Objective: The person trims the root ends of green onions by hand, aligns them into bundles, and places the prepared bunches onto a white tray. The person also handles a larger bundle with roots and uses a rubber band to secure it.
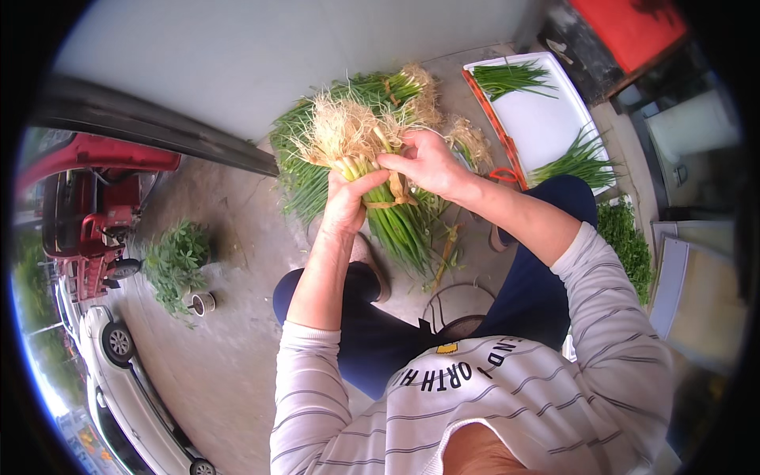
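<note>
My left hand (pixel 350 199) grips a bunch of green onions (pixel 396 228) just below its pale, tangled roots, with the thumb across the white stems. A tan tie wraps the bunch lower down. At the right of the roots, my right hand (pixel 418 163) pinches with thumb and forefinger at the bunch's edge, by a single pale stem; what exactly lies between the fingertips is hard to tell. Behind both hands, more green onions (pixel 303 178) with roots lie heaped on the ground against the wall.
At the upper right, a white tray (pixel 528 127) holds two small piles of trimmed green leaves (pixel 573 163). Red-handled scissors (pixel 503 174) lie by its near corner. Leafy greens (pixel 623 243) stand right of my knee. Potted plants (pixel 178 261), a red vehicle and a white car are left.
</note>
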Demonstrator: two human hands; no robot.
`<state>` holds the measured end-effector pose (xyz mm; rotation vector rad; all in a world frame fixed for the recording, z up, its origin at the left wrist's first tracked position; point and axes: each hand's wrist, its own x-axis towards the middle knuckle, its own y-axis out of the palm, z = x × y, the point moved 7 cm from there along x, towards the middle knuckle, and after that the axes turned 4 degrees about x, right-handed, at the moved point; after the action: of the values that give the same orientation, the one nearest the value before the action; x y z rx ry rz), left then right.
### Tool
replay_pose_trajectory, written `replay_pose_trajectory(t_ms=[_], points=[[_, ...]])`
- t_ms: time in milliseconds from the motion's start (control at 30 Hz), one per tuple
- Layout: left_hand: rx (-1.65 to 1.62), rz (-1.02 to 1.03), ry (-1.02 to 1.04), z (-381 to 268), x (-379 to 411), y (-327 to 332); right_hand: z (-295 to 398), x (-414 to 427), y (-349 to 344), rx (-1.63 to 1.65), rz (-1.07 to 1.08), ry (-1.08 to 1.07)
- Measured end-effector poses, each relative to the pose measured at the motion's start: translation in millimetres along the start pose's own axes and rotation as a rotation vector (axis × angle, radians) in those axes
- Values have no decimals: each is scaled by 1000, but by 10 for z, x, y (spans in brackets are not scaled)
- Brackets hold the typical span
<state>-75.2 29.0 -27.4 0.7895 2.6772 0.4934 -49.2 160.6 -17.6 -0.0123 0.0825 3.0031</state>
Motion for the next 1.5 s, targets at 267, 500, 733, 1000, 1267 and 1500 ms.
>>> replay_pose_trajectory(t_ms=[267,500,733,1000,1267,1500], points=[[-46,41,-42,5,15,11,329,-32,55,-192,137,-71],[-163,134,-106,63,-4,160,370,19,-52,-40,49,0],[-148,155,-89,40,-2,231,361,17,73,136,218,47],[-130,118,-66,65,-36,216,376,56,56,-10,361,-68],[213,-95,91,43,-20,143,361,16,-83,58,78,-19],[215,43,73,30,-11,152,355,40,-172,11,79,-11]])
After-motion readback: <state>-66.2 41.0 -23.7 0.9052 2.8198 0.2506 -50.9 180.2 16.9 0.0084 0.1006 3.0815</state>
